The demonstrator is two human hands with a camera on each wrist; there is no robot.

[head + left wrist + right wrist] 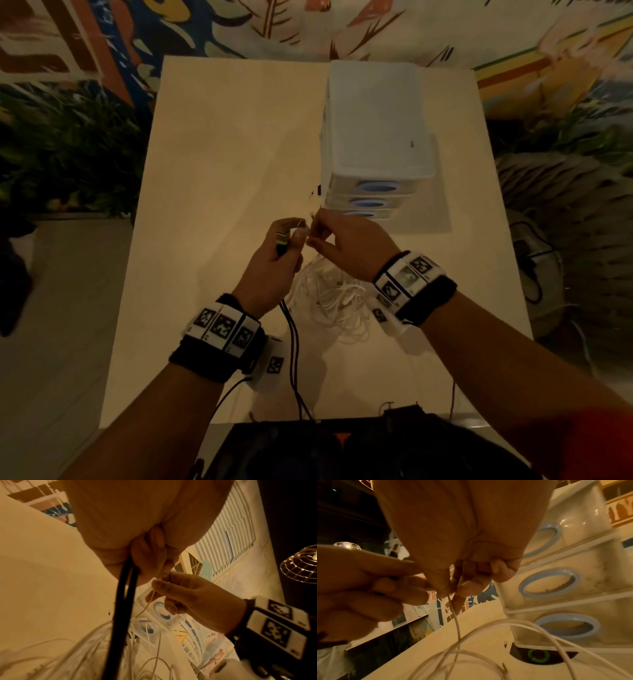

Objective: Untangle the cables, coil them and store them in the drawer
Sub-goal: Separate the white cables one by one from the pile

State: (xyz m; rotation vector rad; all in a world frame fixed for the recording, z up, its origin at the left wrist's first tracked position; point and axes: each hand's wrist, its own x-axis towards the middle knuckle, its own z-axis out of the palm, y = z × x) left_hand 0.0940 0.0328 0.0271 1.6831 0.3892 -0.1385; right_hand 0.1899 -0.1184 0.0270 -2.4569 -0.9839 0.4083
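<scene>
My left hand (pixel 286 240) grips a black cable (pixel 294 346) that hangs doubled from the fist toward the table's near edge; the same black cable (pixel 122 601) runs down out of the closed fingers in the left wrist view. My right hand (pixel 329 233) pinches a thin white cable (pixel 455 616) just right of the left hand, fingertips nearly touching it. A tangled heap of white cables (pixel 337 298) lies on the table beneath both hands. The white drawer unit (pixel 376 137) with blue ringed pulls (pixel 549 583) stands just beyond the hands, its drawers pushed in.
The cream table (pixel 222 171) has bare surface to the left of the drawer unit. A round cable hole with a green ring (pixel 538 655) sits in the tabletop by the unit's base. A dark bag (pixel 342 448) lies at the near edge. Patterned walls surround the table.
</scene>
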